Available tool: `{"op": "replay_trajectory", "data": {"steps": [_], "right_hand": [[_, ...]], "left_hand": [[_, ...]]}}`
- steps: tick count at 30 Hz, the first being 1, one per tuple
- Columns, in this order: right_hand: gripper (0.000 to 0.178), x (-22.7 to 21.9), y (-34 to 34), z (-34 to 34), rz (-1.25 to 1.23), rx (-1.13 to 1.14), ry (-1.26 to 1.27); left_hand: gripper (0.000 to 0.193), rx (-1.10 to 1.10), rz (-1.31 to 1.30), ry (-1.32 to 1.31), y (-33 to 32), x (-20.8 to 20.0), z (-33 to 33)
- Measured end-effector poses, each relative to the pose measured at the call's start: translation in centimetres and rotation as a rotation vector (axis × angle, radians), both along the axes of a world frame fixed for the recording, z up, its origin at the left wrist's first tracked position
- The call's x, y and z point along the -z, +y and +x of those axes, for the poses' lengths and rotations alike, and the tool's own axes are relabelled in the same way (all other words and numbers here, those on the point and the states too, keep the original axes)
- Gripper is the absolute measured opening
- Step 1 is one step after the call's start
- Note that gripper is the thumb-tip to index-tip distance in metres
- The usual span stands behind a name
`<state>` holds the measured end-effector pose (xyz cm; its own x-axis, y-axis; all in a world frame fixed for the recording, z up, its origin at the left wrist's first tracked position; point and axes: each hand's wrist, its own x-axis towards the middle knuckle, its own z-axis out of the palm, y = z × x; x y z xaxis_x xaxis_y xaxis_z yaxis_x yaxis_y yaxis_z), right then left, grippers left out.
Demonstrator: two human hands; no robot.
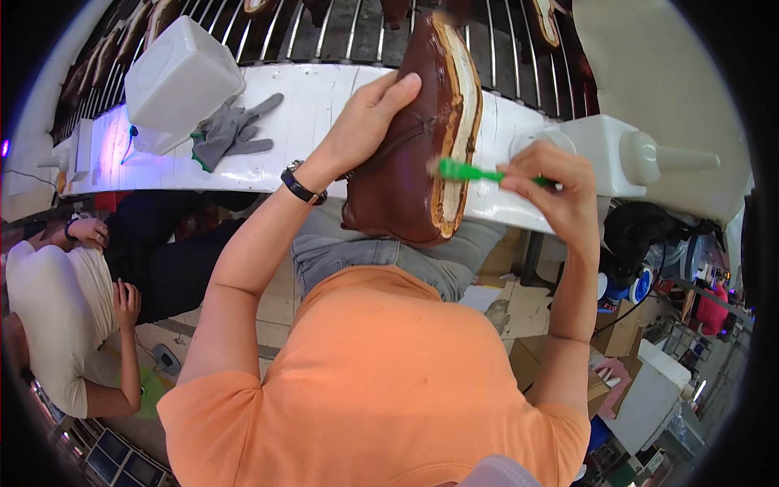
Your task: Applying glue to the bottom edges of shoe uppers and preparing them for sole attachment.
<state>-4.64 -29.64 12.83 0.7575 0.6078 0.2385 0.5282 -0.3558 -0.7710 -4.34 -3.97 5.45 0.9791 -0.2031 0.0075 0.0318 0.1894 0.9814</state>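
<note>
A brown leather boot [398,174] is tipped on its side in front of me, its pale sole edge [458,114] facing right. My left hand [365,122] grips the boot by its upper, thumb lying on the leather. In my right hand [556,183] is a small green-handled brush [475,172], pinched between thumb and fingers. The brush head meets the boot along the seam between leather and sole edge; its bristles are partly blurred. Wrapped fingers of both hands are closed.
A white bench [300,101] runs across, with a grey glove [235,134] and a white plastic container [178,81] at left. A white nozzled bottle [608,150] lies at right. Beyond is a roller conveyor [349,36] carrying shoe parts. A co-worker [61,284] sits at left.
</note>
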Motion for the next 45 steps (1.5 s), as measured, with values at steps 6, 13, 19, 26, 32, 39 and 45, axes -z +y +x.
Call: {"op": "replay_trajectory", "data": {"steps": [6, 13, 19, 26, 32, 39, 45], "right_hand": [[0.012, -1.1, 0.0, -0.7, -0.061, -0.121, 0.1], [0.017, -2.2, 0.6, 0.8, -0.06, -0.293, 0.157], [0.017, -2.5, 1.9, 2.5, -0.063, -0.416, 0.17], [0.018, -2.7, 2.6, 4.3, -0.06, -0.498, 0.224], [0.019, -2.7, 3.4, 5.2, -0.045, -0.541, 0.231], [0.017, -3.6, 2.7, 5.7, -0.127, -0.636, 0.357], [0.014, -3.1, 2.8, 4.1, -0.058, -0.307, 0.248]], "left_hand": [[0.052, 0.054, 0.032, 0.044, -0.2, 1.0, 0.1], [0.056, 0.203, -0.112, 0.321, -1.4, 1.9, -0.6], [0.059, 0.45, -0.242, 0.634, -2.9, 2.0, -2.5], [0.055, 0.63, -0.615, 0.734, -5.4, 3.6, -4.2], [0.052, 1.038, -1.037, 0.722, -4.4, 6.2, -5.6], [0.054, 1.182, -1.06, 0.969, -4.3, 4.3, -6.5], [0.061, 1.175, -1.026, 0.99, -4.1, 5.3, -5.9]]}}
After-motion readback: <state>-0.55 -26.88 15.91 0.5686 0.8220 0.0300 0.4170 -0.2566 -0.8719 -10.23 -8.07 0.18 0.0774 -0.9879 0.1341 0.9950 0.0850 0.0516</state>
